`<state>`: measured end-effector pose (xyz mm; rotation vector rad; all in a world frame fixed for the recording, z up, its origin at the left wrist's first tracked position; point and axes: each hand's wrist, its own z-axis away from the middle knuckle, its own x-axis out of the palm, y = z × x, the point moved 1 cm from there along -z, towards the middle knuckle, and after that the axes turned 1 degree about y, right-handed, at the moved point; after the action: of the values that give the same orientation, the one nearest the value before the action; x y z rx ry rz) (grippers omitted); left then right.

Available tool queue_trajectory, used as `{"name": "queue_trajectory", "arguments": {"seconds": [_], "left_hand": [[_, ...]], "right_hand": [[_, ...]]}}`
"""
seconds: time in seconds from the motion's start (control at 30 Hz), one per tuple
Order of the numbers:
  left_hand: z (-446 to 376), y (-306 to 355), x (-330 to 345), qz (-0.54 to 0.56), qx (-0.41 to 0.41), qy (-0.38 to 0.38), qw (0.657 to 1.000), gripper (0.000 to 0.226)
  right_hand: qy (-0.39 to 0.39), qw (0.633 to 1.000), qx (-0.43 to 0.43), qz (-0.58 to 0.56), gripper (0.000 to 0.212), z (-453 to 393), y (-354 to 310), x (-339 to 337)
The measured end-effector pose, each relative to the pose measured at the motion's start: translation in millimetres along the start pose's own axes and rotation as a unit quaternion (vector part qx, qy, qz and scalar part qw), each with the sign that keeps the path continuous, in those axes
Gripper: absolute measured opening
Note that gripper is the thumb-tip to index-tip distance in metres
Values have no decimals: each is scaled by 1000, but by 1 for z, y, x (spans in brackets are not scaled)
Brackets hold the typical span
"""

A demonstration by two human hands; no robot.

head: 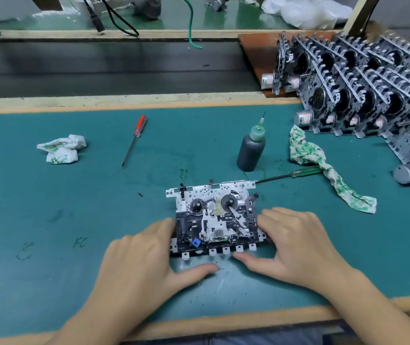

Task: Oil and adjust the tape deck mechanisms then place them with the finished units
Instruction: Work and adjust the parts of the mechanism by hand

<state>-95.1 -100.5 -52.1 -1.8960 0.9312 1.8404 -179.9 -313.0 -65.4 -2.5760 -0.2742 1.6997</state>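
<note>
In the head view the tape deck mechanism (215,217) lies near the front edge of the table (49,195), held between the left hand (144,265) and right hand (296,245), whose fingers grasp its two sides. If it is lifted carelessly, it can knock the oil bottle (250,150) just behind. The finished units (363,95) fill the back right corner; the left side has open room.

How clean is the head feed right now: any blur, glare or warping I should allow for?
Head view: tape deck and both hands sharp; light even, shadows soft, no harsh glare on the green mat; wide-angle warping bows the bench edge; stacked finished units at right look stretched and softer.
</note>
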Motion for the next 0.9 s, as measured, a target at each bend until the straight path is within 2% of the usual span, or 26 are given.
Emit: {"name": "queue_trajectory", "arguments": {"seconds": [0.1, 0.27, 0.37, 0.53, 0.7, 0.9], "left_hand": [[-4, 2, 6, 17, 14, 62, 998, 59], [-4, 4, 11, 43, 43, 137, 989, 58], [-6, 4, 15, 26, 30, 167, 985, 62], [-10, 2, 19, 18, 32, 183, 983, 68], [-11, -7, 17, 40, 88, 142, 985, 69], [-12, -2, 18, 45, 52, 164, 984, 65]], "right_hand": [[-8, 1000, -14, 18, 56, 3, 1, 1], [9, 999, -13, 37, 54, 2, -1, 3], [4, 1000, -13, 25, 54, 3, -2, 3], [-10, 1000, -13, 4, 56, 4, -2, 3], [21, 999, -8, 30, 51, 3, -2, 8], [22, 1000, -10, 19, 51, 3, -2, 9]]}}
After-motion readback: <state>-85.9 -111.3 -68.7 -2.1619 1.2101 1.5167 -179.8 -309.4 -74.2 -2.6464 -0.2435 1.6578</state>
